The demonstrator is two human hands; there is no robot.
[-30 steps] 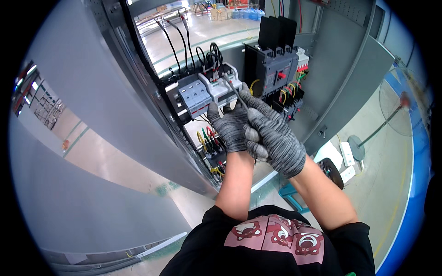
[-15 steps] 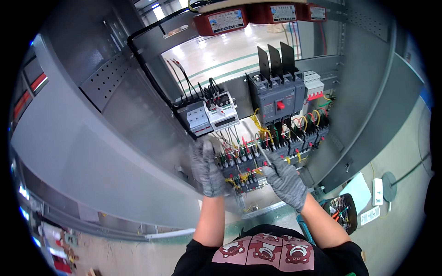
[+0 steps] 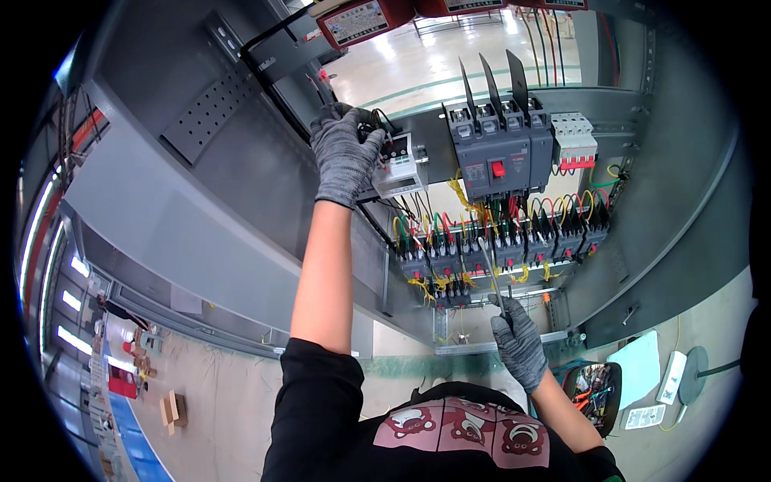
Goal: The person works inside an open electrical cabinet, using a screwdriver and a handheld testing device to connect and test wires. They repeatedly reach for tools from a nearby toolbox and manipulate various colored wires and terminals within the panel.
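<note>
My left hand [image 3: 345,157], in a grey knit glove, reaches up to the far left of the panel. Its fingers curl round black wires [image 3: 384,120] beside a white meter-like module [image 3: 399,166], and the hand hides the small breaker there. The fingertips are partly covered. My right hand [image 3: 520,341], gloved alike, is closed round a screwdriver [image 3: 492,277] whose long metal shaft points up and away toward the lower row of breakers [image 3: 510,249]. The shaft tip appears in front of that row; whether it touches cannot be told.
A large grey breaker [image 3: 499,161] with a red switch and upright black plates stands mid-panel, a white breaker [image 3: 573,140] right of it. Red transformers [image 3: 365,22] hang above. Cabinet walls [image 3: 201,217] flank both sides. A tool bin [image 3: 594,394] stands at lower right.
My left hand has moved up and away from below the white module to the wires above it. My right hand, with the screwdriver, has drawn back toward me. The view has shifted slightly.
</note>
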